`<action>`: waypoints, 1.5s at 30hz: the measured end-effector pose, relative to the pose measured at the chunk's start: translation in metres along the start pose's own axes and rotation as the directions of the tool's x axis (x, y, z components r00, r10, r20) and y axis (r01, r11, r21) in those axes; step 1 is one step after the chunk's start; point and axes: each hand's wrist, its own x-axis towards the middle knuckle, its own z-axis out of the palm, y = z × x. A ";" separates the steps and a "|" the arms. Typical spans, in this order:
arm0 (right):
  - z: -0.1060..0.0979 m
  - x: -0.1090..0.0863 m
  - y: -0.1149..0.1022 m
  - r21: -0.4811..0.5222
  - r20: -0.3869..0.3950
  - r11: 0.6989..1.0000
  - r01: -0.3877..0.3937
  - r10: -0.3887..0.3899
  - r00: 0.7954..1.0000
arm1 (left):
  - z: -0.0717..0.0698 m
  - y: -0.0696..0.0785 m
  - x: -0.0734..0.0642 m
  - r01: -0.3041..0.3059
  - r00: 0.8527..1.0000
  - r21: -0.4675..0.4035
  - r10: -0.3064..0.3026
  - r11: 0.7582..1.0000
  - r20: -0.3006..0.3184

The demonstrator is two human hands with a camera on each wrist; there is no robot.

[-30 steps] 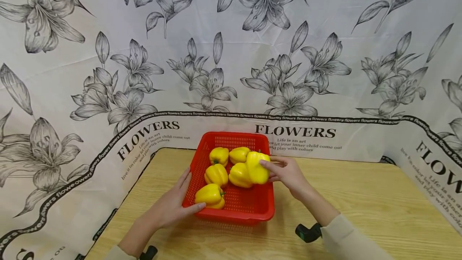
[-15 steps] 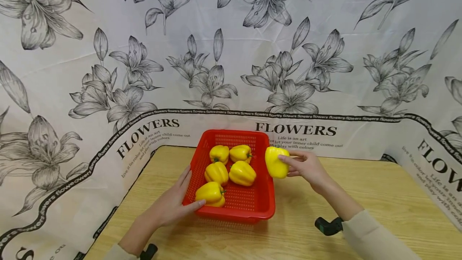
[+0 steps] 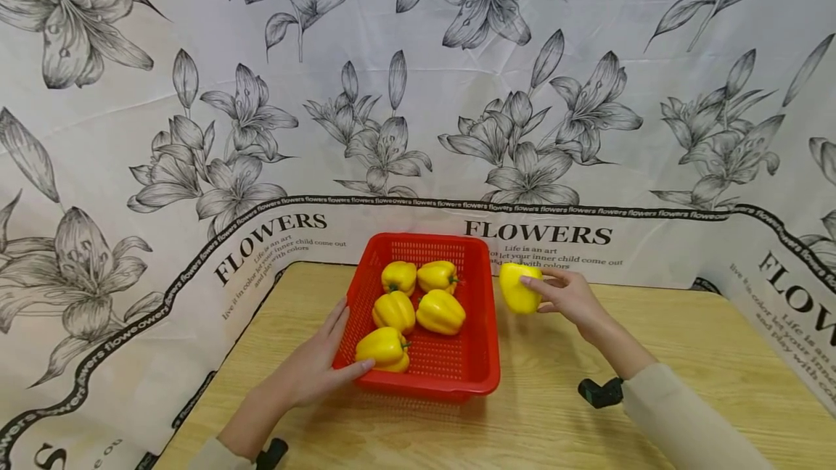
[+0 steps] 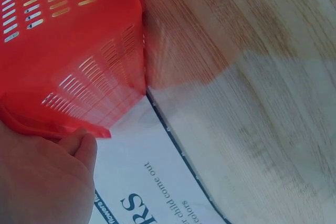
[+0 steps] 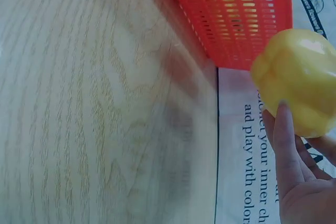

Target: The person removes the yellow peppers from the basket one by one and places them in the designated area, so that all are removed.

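My right hand [image 3: 570, 301] holds a yellow bell pepper [image 3: 519, 289] in the air just right of the red basket [image 3: 494, 365]. Thumb and fingers pinch its side, and the right wrist view shows the same bell pepper [image 5: 299, 82] beside the basket's slotted wall [image 5: 236, 19]. My left hand [image 3: 312, 370] grips the basket's left rim near the front corner, thumb over the edge and fingers along the outside. In the left wrist view, fingertips [image 4: 84, 148] bend at the rim. Several more yellow bell peppers [image 3: 394, 312] lie inside the basket, mostly toward its left and back.
The basket stands on a light wooden table [image 3: 679, 354]. Behind and at the sides hangs a white cloth [image 3: 405, 13] printed with flowers and lettering, meeting the table's back edge. A black wrist device [image 3: 601, 392] sits under the right forearm.
The bell pepper in my right hand has moved right, from above the basket to outside its right rim. My left hand stays on the basket.
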 end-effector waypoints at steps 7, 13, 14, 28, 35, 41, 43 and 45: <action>-0.001 0.016 0.017 -0.008 -0.028 1.000 -0.023 0.023 0.999 | 0.001 0.001 0.000 0.004 1.000 -0.005 -0.004 1.000 0.005; -0.001 0.026 0.027 0.021 -0.053 0.997 -0.069 0.070 0.996 | 0.000 0.002 -0.001 0.006 1.000 -0.004 -0.006 1.000 0.002; 0.000 0.028 0.028 0.027 -0.056 0.997 -0.077 0.078 0.995 | 0.000 0.001 -0.001 0.007 1.000 -0.001 -0.007 1.000 0.001; 0.002 0.047 0.052 0.061 -0.020 0.995 -0.080 0.082 0.996 | -0.001 0.001 0.000 0.001 1.000 0.010 -0.001 1.000 -0.001; 0.004 0.053 0.057 0.030 0.023 0.997 -0.072 0.071 0.997 | -0.001 0.002 0.000 0.001 1.000 0.007 -0.001 1.000 -0.001; 0.004 0.055 0.058 0.047 0.035 0.996 -0.075 0.073 0.997 | -0.001 0.001 0.000 0.011 1.000 0.005 -0.011 1.000 -0.001; 0.005 0.056 0.060 0.059 0.034 0.995 -0.075 0.073 0.997 | -0.001 0.002 -0.001 0.015 1.000 0.000 -0.015 1.000 0.001; 0.005 0.057 0.061 0.061 0.031 0.995 -0.076 0.074 0.997 | -0.001 0.002 -0.001 0.017 1.000 -0.006 -0.017 1.000 0.000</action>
